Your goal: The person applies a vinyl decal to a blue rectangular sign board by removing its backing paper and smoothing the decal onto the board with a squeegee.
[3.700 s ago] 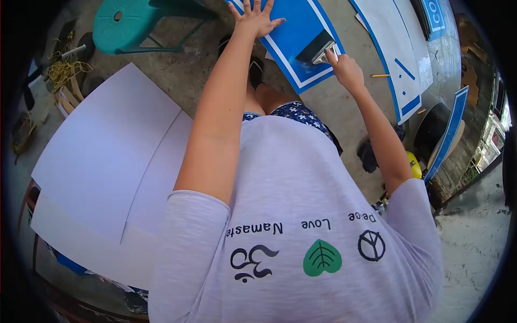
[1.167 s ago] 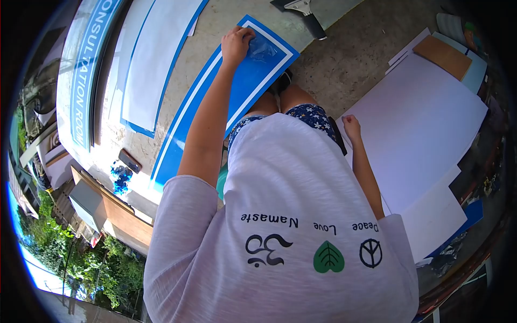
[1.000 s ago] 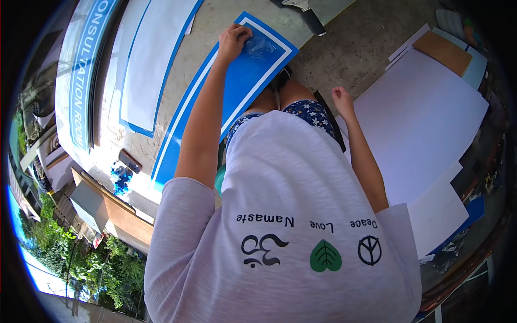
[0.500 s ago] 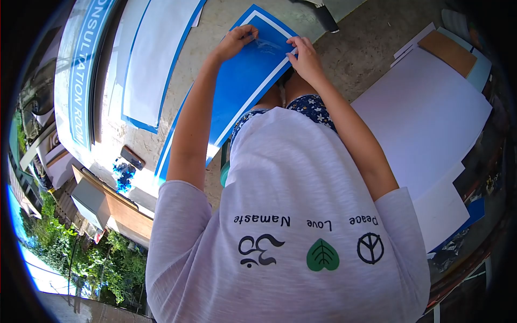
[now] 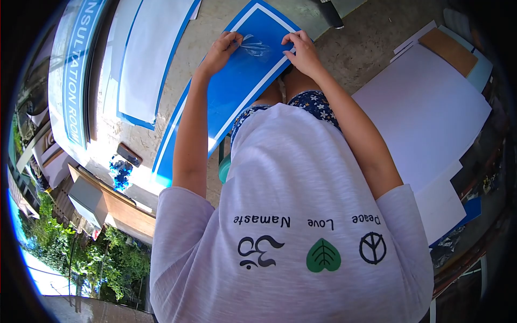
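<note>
A long blue sign panel with a white border (image 5: 226,94) lies across my lap and the surface in front of me. My left hand (image 5: 219,53) is closed in a pinch on a piece of clear film (image 5: 256,49), drawn up in creases over the panel's far part. Along the panel's right edge, my right hand (image 5: 303,54) hovers with bent fingers, thumb and forefinger apart over the white border.
Left of the panel lie white-faced sheets with blue edges (image 5: 153,62) and a sign reading consultation room (image 5: 78,81). A phone (image 5: 129,154) sits near blue scraps (image 5: 120,173). Large white sheets (image 5: 425,113) and a brown piece (image 5: 447,52) are on the right.
My left hand has moved left and toward me, stretching the clear film into a raised crease. My right hand stays by the panel's edge, shifted slightly left.
</note>
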